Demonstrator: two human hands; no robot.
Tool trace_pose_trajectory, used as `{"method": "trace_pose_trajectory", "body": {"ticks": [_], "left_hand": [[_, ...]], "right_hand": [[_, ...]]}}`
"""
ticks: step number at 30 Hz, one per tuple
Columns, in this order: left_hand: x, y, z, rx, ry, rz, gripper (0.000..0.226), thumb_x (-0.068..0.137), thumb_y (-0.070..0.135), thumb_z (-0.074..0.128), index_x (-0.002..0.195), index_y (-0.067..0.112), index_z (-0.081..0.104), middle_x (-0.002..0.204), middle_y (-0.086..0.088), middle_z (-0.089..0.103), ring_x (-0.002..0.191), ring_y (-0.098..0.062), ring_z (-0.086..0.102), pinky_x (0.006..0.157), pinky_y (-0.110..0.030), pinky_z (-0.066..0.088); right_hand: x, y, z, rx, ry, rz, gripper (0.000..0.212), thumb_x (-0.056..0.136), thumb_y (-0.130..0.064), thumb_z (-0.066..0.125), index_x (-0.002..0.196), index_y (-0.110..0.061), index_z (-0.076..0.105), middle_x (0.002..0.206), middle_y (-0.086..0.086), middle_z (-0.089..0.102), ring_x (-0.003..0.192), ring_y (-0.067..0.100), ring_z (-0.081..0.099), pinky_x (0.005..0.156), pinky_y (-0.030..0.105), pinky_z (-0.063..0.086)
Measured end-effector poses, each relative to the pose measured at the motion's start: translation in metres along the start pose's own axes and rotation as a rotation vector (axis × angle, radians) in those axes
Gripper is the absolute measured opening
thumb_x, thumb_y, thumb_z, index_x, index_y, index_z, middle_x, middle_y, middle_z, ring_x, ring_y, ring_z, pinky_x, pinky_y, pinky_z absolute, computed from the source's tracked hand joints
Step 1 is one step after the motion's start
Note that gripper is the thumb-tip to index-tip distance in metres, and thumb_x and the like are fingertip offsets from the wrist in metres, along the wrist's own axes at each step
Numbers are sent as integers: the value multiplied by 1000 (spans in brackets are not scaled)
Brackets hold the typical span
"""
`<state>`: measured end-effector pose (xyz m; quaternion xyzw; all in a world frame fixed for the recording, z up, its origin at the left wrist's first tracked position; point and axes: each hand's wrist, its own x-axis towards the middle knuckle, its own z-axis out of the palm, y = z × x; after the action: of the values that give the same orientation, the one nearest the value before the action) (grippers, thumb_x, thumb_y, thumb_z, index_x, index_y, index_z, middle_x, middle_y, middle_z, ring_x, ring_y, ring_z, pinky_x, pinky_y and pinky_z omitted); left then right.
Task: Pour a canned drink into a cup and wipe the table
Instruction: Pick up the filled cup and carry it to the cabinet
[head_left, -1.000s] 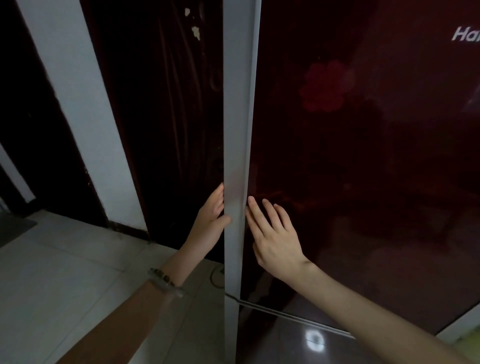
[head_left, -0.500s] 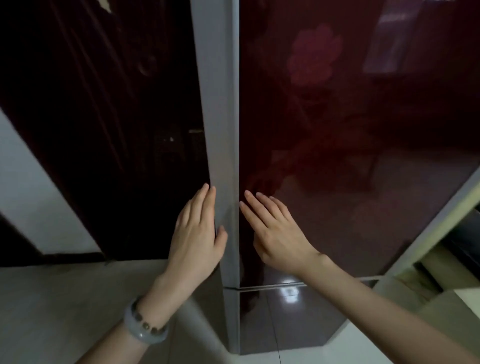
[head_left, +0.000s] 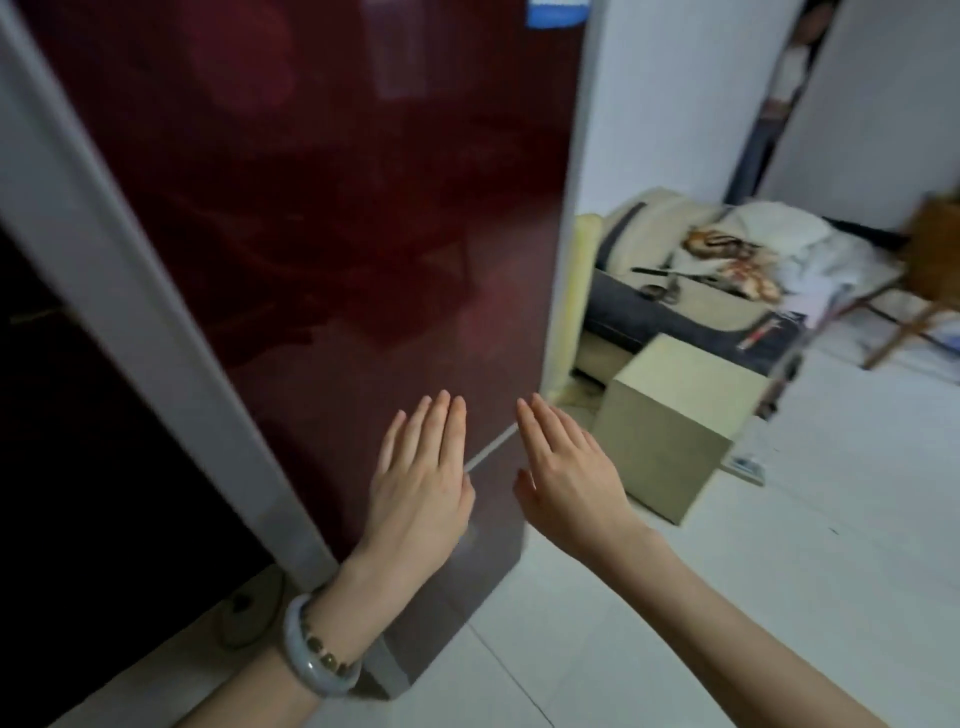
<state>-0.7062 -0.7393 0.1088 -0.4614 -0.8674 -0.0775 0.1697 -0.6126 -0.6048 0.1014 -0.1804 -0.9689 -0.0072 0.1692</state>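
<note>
A tall refrigerator (head_left: 322, 218) fills the left and centre of the frame, leaning diagonally in the wide-angle view. Its door is smooth, glossy dark red glass that reflects dim shapes of the room, and a matte grey strip (head_left: 130, 312) runs down its left edge. A thin pale horizontal seam (head_left: 491, 447) crosses the door near the lower centre.

Two bare hands reach up from the bottom of the frame toward the lower part of the door. The left hand (head_left: 421, 488) is flat, fingers straight and close together, spread over the red glass; whether the palm actually presses the surface cannot be told. Its wrist carries a smooth, rounded pale grey-lilac bangle (head_left: 304, 660) and a string of small dark beads (head_left: 324, 654). The right hand (head_left: 566, 473) sits just beside it, also flat with fingers together, near the door's right edge. Both hands are empty and grip nothing, with a narrow gap between them.

No can, cup or table shows anywhere in the frame.

At the right, on a pale glossy tiled floor (head_left: 779, 571), stands a plain beige cardboard box (head_left: 670, 436) with crisp square edges. Behind it lies a low sofa (head_left: 675, 291) piled with soft crumpled cloth in cream, grey and white. White walls rise behind. In the lower left, a dark cable (head_left: 244, 608) curls on the floor beside the refrigerator's base.
</note>
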Motion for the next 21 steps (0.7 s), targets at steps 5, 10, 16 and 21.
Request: {"method": "trace_pose_trajectory", "body": {"ticks": [5,10,16,21], "left_hand": [[27,84,12,-88,-2,256,79,64,24,80,132,-2,48,132,-20,54,121,-33,54,103,-50,37],[38,188,16,-166,2,474,73,71,22,73,135,0,46,136,-18,51,125,-32,50,107,-46,35],[9,337,4,-270,3,686,73,68,25,76,131,0,50,131,-17,56,119,-30,55,102,-46,39],[-26,456,-8,-327,-18,811,76,66,29,78,131,1,50,130,-16,57,118,-29,56,100,-44,42]], "right_hand": [[-57,62,-21,-74,16,290,73,58,-17,77,125,0,56,124,19,60,112,32,60,88,39,51],[-136,131,-53,-102,30,543,69,62,-12,73,127,-1,52,124,19,59,111,35,58,82,40,53],[-262,208,-106,-190,12,788,65,67,-11,69,128,-2,49,128,16,56,113,33,56,80,37,51],[-363,267,-142,-245,17,921,64,74,-11,62,134,-3,42,135,17,49,120,34,49,89,40,49]]}}
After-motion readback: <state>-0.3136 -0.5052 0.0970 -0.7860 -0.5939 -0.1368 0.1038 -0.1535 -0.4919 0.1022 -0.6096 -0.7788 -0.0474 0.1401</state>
